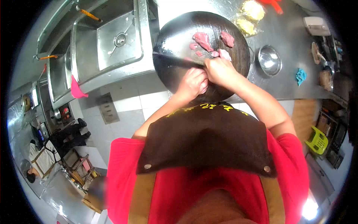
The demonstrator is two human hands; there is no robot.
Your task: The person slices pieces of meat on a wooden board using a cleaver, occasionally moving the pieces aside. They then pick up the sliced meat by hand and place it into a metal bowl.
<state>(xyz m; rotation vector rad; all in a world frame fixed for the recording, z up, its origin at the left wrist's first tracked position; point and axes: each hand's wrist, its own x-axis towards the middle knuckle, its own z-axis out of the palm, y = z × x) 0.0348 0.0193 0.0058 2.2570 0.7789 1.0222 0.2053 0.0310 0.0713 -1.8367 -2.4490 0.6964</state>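
Note:
A round dark chopping board (175, 26) lies on the metal counter in front of me. My right hand (220, 70) is closed round the handle of a kitchen knife (175, 59), whose long dark blade points left across the board. Just left of it, my left hand (192, 83) has its fingers curled at the board's near side, close under the blade. Whatever those fingers grip is hidden. Beyond the knife lie a large piece of raw meat (203, 40), another piece of raw meat (227, 39) to its right, and several small scraps.
A metal bowl (270, 61) stands right of the board, with a blue cloth (301, 76) farther right. Bags of yellowish food (253, 11) sit at the back. Metal sinks (140, 30) adjoin on the left, a pink cloth (78, 88) on their edge. Another person (52, 149) is at far left.

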